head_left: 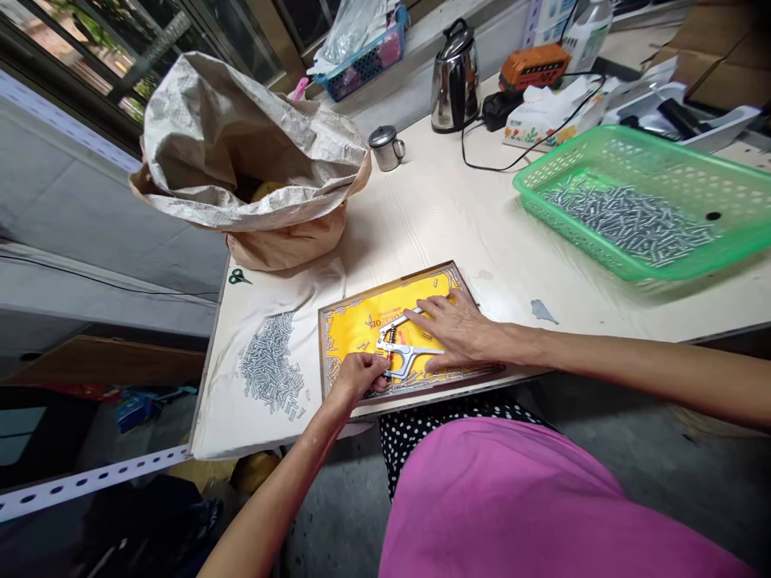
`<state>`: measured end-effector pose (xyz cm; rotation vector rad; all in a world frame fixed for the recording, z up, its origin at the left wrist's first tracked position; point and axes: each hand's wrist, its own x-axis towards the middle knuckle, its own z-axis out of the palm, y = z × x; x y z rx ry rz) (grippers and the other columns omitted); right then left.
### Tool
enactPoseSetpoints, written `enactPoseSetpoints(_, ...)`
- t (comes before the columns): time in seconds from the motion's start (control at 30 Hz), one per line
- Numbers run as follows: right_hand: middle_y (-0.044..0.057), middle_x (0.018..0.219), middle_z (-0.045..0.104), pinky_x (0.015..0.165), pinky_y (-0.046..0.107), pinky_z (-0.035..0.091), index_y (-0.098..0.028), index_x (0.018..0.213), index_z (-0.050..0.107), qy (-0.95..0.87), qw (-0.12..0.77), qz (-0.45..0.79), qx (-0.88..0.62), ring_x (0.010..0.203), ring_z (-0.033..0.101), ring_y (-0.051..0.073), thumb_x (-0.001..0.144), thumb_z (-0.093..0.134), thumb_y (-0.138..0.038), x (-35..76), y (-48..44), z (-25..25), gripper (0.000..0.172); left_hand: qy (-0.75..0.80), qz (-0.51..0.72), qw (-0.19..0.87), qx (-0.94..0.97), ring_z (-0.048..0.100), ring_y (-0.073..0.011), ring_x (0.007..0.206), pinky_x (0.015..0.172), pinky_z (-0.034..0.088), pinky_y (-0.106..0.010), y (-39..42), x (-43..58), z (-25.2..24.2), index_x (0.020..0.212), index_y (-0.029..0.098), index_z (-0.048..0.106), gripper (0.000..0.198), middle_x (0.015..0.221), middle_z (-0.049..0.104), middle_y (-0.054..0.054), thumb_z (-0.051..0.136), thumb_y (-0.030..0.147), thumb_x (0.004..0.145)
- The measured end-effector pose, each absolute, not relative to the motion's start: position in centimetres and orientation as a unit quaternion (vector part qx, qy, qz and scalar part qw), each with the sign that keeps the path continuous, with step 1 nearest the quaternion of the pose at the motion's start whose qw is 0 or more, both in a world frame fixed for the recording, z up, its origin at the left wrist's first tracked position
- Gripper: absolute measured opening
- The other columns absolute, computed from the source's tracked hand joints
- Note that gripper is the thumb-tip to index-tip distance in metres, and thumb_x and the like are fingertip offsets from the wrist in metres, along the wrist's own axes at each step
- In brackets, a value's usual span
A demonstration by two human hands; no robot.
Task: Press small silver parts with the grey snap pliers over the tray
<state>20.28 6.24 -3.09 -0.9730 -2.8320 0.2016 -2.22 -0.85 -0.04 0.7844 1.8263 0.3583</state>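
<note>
Currently my right grip [458, 327] is clamped around the spread handles of the hand pliers [406, 355], over the yellow-lined tray [415, 277] on the surface's [434, 217] near side. My left grip [360, 376] meets their left end, pinching what, if anything, I can't tell. I judge this lining-up; the next move calls for steady alignment.

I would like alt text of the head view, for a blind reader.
The right hand holds a metal plier-like tool over a shallow, yellow-bottomed tray, while the left hand is at the tool's head. On the table, a heap of small metal rods lies at left near an open sack; a green basket of similar rods stands at right.
</note>
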Motion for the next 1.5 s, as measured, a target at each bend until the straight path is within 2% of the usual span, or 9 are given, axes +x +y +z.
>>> enactPoseSetpoints(0.53, 0.017, 0.122, 0.058, 0.089, 0.044, 0.032, -0.014, 0.144, 0.042, -0.929, 0.115, 0.122, -0.331, 0.106, 0.048, 0.032, 0.083, 0.064, -0.038, 20.0, 5.5, -2.6, 0.070, 0.775, 0.148, 0.496, 0.362, 0.060, -0.0124, 0.047, 0.057, 0.053, -0.027, -1.7, -2.4, -0.5, 0.077, 0.012, 0.065, 0.017, 0.052, 0.061, 0.001, 0.068, 0.027, 0.084)
enactPoseSetpoints(0.67, 0.018, 0.120, 0.059, 0.087, 0.044, 0.033, -0.012, 0.143, 0.042, -0.933, 0.123, 0.125, -0.313, 0.104, 0.047, 0.031, 0.085, 0.062, -0.036, 20.0, 5.4, -2.0, 0.065, 0.747, 0.158, 0.252, 0.594, 0.068, -0.0253, 0.090, 0.083, 0.056, -0.042, -2.2, -1.4, 0.0, 0.098, 0.014, 0.066, 0.027, 0.095, 0.069, -0.010, 0.073, 0.032, 0.079)
enactPoseSetpoints(0.73, 0.017, 0.119, 0.059, 0.088, 0.044, 0.033, -0.012, 0.141, 0.043, -0.938, 0.138, 0.113, -0.297, 0.105, 0.046, 0.031, 0.087, 0.060, -0.035, 19.8, 5.3, -1.6, 0.062, 0.667, 0.162, 0.149, 0.712, 0.058, -0.0312, 0.118, 0.100, 0.048, -0.049, -1.9, -0.5, 0.2, 0.118, 0.017, 0.060, 0.050, 0.125, 0.060, -0.014, 0.079, 0.030, 0.073)
enactPoseSetpoints(0.8, 0.017, 0.120, 0.059, 0.088, 0.043, 0.033, -0.012, 0.140, 0.042, -0.943, 0.150, 0.098, -0.282, 0.105, 0.046, 0.030, 0.088, 0.059, -0.033, 19.5, 5.0, -1.1, 0.059, 0.599, 0.140, 0.118, 0.780, 0.050, -0.0318, 0.126, 0.104, 0.044, -0.051, -1.1, 0.4, 0.3, 0.129, 0.018, 0.050, 0.063, 0.134, 0.054, -0.014, 0.078, 0.025, 0.073)
enactPoseSetpoints(0.97, 0.018, 0.119, 0.060, 0.093, 0.046, 0.033, -0.009, 0.140, 0.039, -0.942, 0.112, 0.025, -0.315, 0.103, 0.048, 0.031, 0.084, 0.062, -0.034, 19.2, 5.0, -0.6, 0.066, 0.588, 0.066, 0.092, 0.801, 0.054, -0.0283, 0.109, 0.094, 0.050, -0.044, 1.2, 1.2, 0.2, 0.127, 0.015, 0.048, 0.057, 0.117, 0.059, -0.013, 0.072, 0.022, 0.076)
enactPoseSetpoints(1.13, 0.016, 0.105, 0.062, 0.084, 0.040, 0.035, -0.008, 0.121, 0.054, -0.930, 0.098, -0.025, -0.352, 0.095, 0.049, 0.028, 0.092, 0.042, -0.015, 19.5, 5.5, -1.4, 0.032, 0.594, 0.038, 0.045, 0.802, 0.055, -0.0267, 0.102, 0.088, 0.049, -0.041, 1.9, 1.2, 1.0, 0.116, 0.016, 0.054, 0.042, 0.108, 0.061, -0.010, 0.070, 0.027, 0.079)
enactPoseSetpoints(1.23, 0.014, 0.094, 0.063, 0.078, 0.038, 0.034, -0.012, 0.108, 0.060, -0.941, 0.096, -0.024, -0.323, 0.089, 0.049, 0.025, 0.093, 0.030, -0.006, 19.7, 6.3, -1.4, 0.033, 0.608, 0.020, 0.029, 0.793, 0.056, -0.0254, 0.096, 0.082, 0.049, -0.038, 2.2, 1.7, 1.7, 0.101, 0.017, 0.058, 0.023, 0.101, 0.063, -0.009, 0.068, 0.028, 0.083)
enactPoseSetpoints(1.37, 0.011, 0.086, 0.064, 0.076, 0.037, 0.032, -0.015, 0.097, 0.062, -0.960, 0.074, 0.011, -0.270, 0.085, 0.048, 0.023, 0.097, 0.032, -0.009, 20.1, 7.4, -1.3, 0.030, 0.627, 0.003, 0.044, 0.778, 0.058, -0.0235, 0.089, 0.076, 0.049, -0.035, 2.8, 2.3, 2.2, 0.086, 0.018, 0.060, 0.012, 0.090, 0.064, -0.008, 0.065, 0.029, 0.086)
enactPoseSetpoints(1.5, 0.011, 0.094, 0.062, 0.078, 0.036, 0.032, -0.015, 0.102, 0.059, -0.945, 0.117, 0.048, -0.301, 0.088, 0.048, 0.023, 0.099, 0.042, -0.025, 20.8, 7.7, -1.4, 0.020, 0.618, 0.035, 0.037, 0.784, 0.059, -0.0241, 0.093, 0.080, 0.051, -0.037, 2.7, 2.2, 1.7, 0.100, 0.018, 0.061, 0.020, 0.097, 0.065, -0.008, 0.068, 0.027, 0.084)
